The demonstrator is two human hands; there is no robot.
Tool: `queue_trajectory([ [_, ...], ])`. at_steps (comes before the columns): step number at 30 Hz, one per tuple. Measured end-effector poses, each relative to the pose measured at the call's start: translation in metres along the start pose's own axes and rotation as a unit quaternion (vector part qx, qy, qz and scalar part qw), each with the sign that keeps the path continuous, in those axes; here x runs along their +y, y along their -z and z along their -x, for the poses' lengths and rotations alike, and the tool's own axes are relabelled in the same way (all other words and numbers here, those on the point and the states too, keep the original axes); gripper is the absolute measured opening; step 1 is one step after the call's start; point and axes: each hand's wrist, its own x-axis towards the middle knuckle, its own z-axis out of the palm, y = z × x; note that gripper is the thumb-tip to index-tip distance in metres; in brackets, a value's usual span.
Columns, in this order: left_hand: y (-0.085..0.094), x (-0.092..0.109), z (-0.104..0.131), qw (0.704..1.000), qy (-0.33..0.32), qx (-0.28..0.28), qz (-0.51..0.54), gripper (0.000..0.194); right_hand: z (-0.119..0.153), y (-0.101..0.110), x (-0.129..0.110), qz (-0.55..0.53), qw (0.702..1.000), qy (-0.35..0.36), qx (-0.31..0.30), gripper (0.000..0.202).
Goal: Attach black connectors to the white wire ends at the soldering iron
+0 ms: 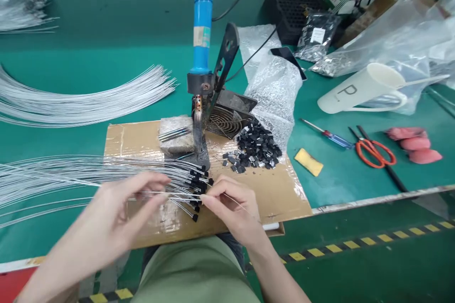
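My left hand [124, 213] pinches thin white wires [183, 194] between thumb and fingertips, over the cardboard. Close to their right ends, my right hand [234, 203] closes thumb and index finger on the same wires; a thin strand [239, 203] runs out past its fingers. Just behind both hands lies a bundle of white wires [142, 163] tipped with small black connectors [197, 180]. A soldering iron with a blue handle [201, 47] hangs tip-down in a stand above them. Whether the held wires carry a connector is hidden by my right fingers.
Loose black connectors [259, 146] are heaped on the cardboard sheet [284, 194]. Behind sits a small fan [223, 120]. More wires [106, 102] lie at left. To the right are a yellow sponge [308, 162], a screwdriver [329, 135], orange-handled scissors [375, 151] and a white jug [362, 90].
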Motion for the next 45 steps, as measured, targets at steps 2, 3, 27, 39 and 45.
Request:
queue_trajectory([
  [2, -0.018, 0.005, 0.006, 0.996, -0.048, -0.048, -0.066, 0.029, 0.002, -0.004, 0.001, 0.020, 1.000, 0.007, -0.009, 0.025],
  [3, -0.028, 0.007, 0.008, 0.993, -0.062, -0.062, -0.076, 0.027, 0.002, -0.005, 0.001, 0.028, 0.999, 0.013, -0.012, 0.025],
  [27, -0.057, 0.001, -0.006, 0.970, 0.083, -0.008, 0.228, 0.017, 0.008, 0.005, 0.006, -0.137, 0.983, -0.091, 0.076, 0.036],
  [39, -0.065, 0.009, -0.004, 0.966, 0.082, -0.040, 0.242, 0.022, 0.009, -0.009, -0.002, -0.014, 0.995, -0.060, 0.074, 0.026],
  [45, -0.075, 0.004, -0.004, 0.961, 0.083, -0.041, 0.261, 0.020, 0.010, -0.010, -0.001, -0.010, 0.994, -0.072, 0.081, 0.027],
])
